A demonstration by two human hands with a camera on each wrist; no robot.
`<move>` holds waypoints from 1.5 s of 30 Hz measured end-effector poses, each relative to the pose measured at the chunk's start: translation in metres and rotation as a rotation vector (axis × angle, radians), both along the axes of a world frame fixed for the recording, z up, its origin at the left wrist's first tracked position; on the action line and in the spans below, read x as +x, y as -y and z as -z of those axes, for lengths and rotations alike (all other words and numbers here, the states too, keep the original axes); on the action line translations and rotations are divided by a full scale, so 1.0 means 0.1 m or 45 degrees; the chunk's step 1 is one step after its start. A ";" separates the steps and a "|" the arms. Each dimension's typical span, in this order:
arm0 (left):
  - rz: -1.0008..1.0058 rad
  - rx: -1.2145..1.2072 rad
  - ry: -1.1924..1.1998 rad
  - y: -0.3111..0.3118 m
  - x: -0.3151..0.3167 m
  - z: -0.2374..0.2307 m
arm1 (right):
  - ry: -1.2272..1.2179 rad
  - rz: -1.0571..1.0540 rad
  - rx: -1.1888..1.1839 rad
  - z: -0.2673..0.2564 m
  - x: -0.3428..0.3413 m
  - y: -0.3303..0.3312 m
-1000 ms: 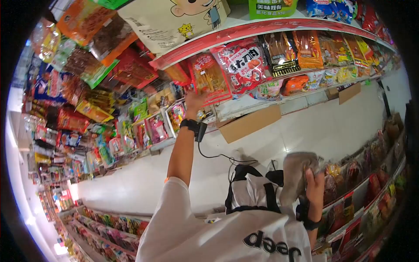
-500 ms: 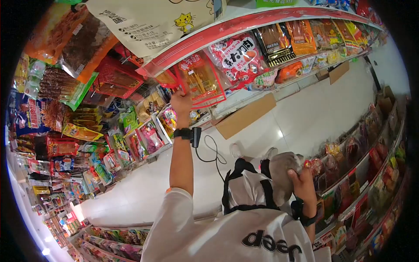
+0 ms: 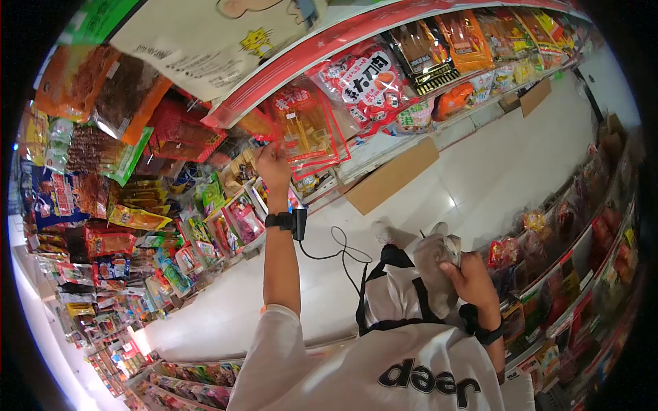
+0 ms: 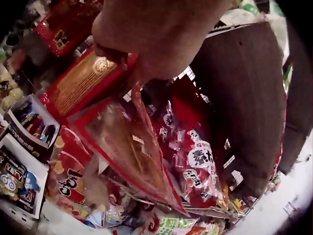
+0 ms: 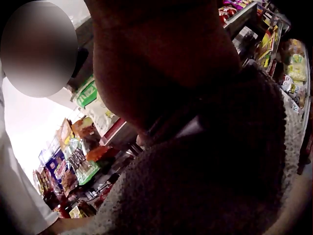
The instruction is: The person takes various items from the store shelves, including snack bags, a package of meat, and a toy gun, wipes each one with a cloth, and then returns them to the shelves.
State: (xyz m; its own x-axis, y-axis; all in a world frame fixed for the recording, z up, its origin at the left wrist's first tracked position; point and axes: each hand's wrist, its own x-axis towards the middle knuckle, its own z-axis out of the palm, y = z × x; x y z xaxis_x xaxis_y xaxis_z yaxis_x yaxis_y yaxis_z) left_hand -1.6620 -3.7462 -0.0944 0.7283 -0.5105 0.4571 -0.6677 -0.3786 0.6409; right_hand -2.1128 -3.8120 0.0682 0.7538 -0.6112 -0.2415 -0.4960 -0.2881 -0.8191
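Observation:
In the head view my left hand is raised to the shelf front and pinches the upper left edge of a clear, red-bordered snack packet. The left wrist view shows the same packet hanging tilted from the fingers, with brown strips inside. Beside it is a red-and-white snack bag, and a red packet of sticks lies close to the hand. Low in front of the body, my right hand grips a grey cloth. Its fuzzy edge shows in the dark right wrist view.
A red-edged shelf board runs above the packets, carrying a large cream bag. A cardboard flap sticks out below. Hanging snacks crowd the left. Another shelf row stands at right. A cable loops from the left wristband.
My left hand has shifted left along the shelf, drawing the red-bordered packet's edge with it and tilting it. My right hand has moved slightly inward with the grey cloth.

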 end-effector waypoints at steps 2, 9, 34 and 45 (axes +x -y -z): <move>0.150 -0.033 -0.416 0.01 0.07 0.10 | -0.012 0.003 -0.100 0.03 -0.06 0.00; 0.320 -0.314 -0.828 0.06 -0.12 -0.10 | 0.049 -0.070 -0.107 0.13 -0.23 0.31; 1.786 0.952 -1.659 4.34 -5.32 -1.62 | 1.309 1.020 1.427 1.14 -3.54 3.49; 1.983 0.901 -2.406 7.66 -6.90 -1.43 | 1.608 1.741 0.943 1.06 -4.84 5.59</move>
State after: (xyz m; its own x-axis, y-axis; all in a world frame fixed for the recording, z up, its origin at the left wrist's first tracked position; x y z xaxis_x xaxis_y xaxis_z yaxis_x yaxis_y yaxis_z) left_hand -2.3516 -4.5119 0.0490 -0.8203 -0.5141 -0.2508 0.2543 -0.7206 0.6451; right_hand -2.5970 -4.3714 -0.0379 -0.1216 -0.8713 -0.4754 0.7907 0.2045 -0.5771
